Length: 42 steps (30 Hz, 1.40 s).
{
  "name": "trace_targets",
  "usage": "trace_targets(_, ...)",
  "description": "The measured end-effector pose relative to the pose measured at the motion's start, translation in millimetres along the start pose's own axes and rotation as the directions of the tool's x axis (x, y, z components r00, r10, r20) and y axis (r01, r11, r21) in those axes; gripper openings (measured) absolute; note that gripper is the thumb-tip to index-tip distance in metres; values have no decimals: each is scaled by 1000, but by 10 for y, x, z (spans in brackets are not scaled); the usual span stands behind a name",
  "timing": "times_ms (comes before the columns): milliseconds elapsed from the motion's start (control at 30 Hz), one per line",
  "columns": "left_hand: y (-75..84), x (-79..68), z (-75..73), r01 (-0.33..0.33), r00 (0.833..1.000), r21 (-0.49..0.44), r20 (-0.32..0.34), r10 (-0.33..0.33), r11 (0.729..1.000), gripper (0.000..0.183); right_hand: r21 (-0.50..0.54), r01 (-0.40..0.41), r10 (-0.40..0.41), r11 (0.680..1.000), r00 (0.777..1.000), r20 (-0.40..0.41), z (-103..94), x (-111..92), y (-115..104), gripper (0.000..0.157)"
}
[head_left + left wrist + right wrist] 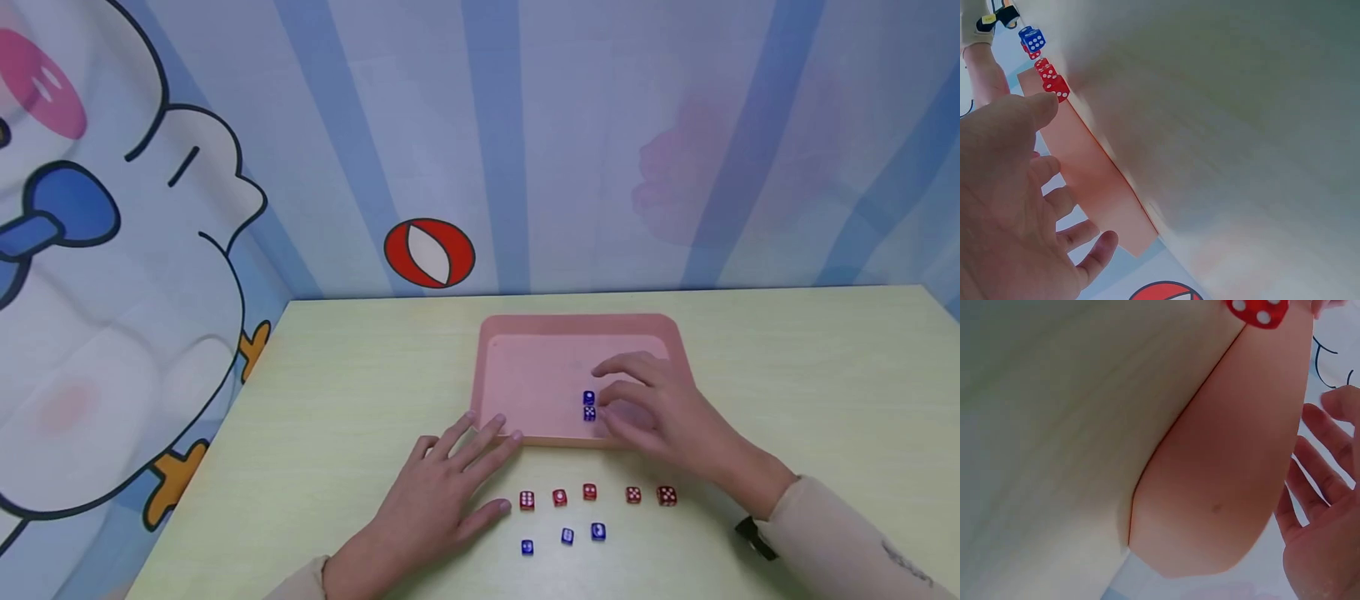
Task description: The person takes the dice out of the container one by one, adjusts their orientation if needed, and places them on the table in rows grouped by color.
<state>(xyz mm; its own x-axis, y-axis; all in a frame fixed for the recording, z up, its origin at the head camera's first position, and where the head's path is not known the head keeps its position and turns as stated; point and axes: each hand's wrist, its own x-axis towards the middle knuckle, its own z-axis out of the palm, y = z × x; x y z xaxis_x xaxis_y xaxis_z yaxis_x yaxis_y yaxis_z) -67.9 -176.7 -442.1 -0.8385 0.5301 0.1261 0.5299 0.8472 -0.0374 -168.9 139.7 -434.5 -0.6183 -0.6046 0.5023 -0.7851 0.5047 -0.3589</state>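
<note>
Two blue dice [588, 406] sit one right behind the other on the floor of a pink tray [517, 325]. My right hand [660, 408] reaches over the tray's right side, fingers loosely bent, fingertips just right of these dice. In the right wrist view the fingers [1319, 481] show beyond the tray's side wall, with nothing between them. My left hand [442, 492] lies spread at the tray's front left corner, fingertips at the rim. Its thumb is nearest to a red die [527, 501], first of several in a loose row before the tray.
Three more blue dice, among them one at the right [597, 532], lie on the pale table [360, 367] nearer to me than the red row. The farthest right red die [667, 496] is below my right wrist. A cartoon-printed wall [585, 150] rises behind the table.
</note>
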Motion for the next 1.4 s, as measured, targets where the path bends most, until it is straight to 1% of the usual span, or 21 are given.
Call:
trace_targets(133, -1, 1, -2, 3, 1000, 3, 10, -3, 1000, 70, -50, -23, 25, 998, 999, 47, 53, 92, 65, 14)
trace_targets(267, 1, 7, 1, 12, 1000, -9, 28, -12, 1000, 70, -101, -45, 56, 994, 993, 100, 85, 150, 104, 20)
trace_targets(433, 2, 9, 3, 14, 999, -19, 33, -14, 1000, 70, -129, -60, 82, 990, 982, 170, 108, 174, 140, 30)
trace_targets(533, 4, 9, 6, 11, 999, -21, 33, -11, 1000, 70, -151, -58, 88, 987, 976, 198, 114, 164, 156, 30)
trace_targets(600, 4, 10, 7, 10, 999, -22, 34, -10, 1000, 70, -164, -59, 92, 985, 976, 196, 116, 157, 156, 26)
trace_targets(700, 1, 12, 6, 11, 999, -28, 32, -10, 1000, 71, -175, -94, 127, 980, 974, 189, 115, 162, 150, 21)
trace_targets(833, -4, 9, 4, 11, 1000, -35, 26, -10, 999, 71, -184, -155, 191, 971, 961, 198, 123, 181, 151, 15)
trace_targets(933, -5, 11, 3, 11, 1000, -41, 27, -10, 999, 71, -190, -173, 211, 966, 957, 201, 124, 184, 155, 11)
trace_targets(1033, -2, 17, -4, 16, 999, -50, 33, -14, 999, 71, -197, -178, 216, 964, 958, 189, 111, 178, 152, 9)
trace_targets(1200, 0, 24, -6, 16, 999, -46, 31, -15, 999, 70, -219, -179, 215, 959, 965, 152, 90, 161, 134, 11)
trace_targets(1400, 3, 24, 0, 12, 1000, -31, 17, -11, 999, 70, -225, -147, 177, 963, 977, 117, 65, 97, 96, 11)
